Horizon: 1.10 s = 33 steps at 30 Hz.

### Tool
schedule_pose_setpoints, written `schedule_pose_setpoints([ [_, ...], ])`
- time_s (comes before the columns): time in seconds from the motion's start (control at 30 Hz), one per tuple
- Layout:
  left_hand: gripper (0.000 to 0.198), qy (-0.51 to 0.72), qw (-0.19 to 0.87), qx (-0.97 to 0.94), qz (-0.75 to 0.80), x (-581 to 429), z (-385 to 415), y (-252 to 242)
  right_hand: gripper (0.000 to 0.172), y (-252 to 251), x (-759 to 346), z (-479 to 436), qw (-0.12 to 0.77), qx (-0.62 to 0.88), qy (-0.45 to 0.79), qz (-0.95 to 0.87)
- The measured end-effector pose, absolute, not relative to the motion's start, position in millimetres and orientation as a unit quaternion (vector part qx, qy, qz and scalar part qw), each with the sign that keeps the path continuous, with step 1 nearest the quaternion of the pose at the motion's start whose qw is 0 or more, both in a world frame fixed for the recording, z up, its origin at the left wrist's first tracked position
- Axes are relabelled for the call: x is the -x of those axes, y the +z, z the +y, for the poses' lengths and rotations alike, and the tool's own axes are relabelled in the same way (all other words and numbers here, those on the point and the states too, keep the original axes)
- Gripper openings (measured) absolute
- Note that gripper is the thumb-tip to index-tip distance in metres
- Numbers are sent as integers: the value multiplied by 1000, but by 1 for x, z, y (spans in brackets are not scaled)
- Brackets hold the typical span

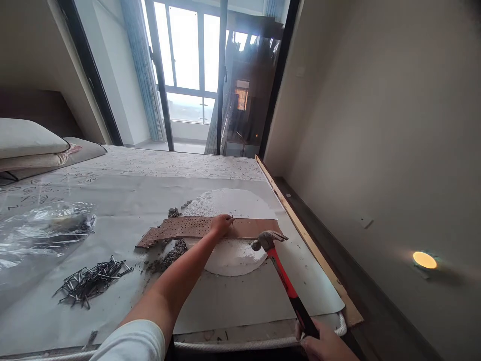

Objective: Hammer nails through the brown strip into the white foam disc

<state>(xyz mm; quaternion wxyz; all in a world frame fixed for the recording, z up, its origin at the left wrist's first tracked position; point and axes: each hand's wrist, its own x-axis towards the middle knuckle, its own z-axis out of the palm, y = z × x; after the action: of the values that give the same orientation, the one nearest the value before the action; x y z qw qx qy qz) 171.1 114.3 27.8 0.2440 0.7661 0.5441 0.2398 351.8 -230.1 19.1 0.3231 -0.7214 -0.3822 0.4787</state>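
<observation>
My left hand reaches out and pinches a small nail upright on a long brown strip full of small holes. The strip lies across a round white foam disc. My right hand at the bottom edge grips the red-and-black handle of a claw hammer. The hammer's metal head hovers just right of my left hand, above the strip's right part.
A heap of dark nails lies at the left on the grey sheet. Crumbled grey debris sits by the strip's left end. A crumpled clear plastic bag and pillows are far left. A wooden edge runs along the right side.
</observation>
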Motion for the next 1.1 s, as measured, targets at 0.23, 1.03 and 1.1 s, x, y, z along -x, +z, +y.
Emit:
schedule_pose_setpoints([
  [0.23,31,220,214,-774,554,-172,111,28,12,93,-361,-158,279,666,588,-363],
  [1.03,33,210,207,-782,550,-171,107,23,14,155,-333,-84,229,720,446,-479],
  [1.1,32,203,206,-783,551,-171,107,25,13,164,-335,-83,262,698,453,-489],
])
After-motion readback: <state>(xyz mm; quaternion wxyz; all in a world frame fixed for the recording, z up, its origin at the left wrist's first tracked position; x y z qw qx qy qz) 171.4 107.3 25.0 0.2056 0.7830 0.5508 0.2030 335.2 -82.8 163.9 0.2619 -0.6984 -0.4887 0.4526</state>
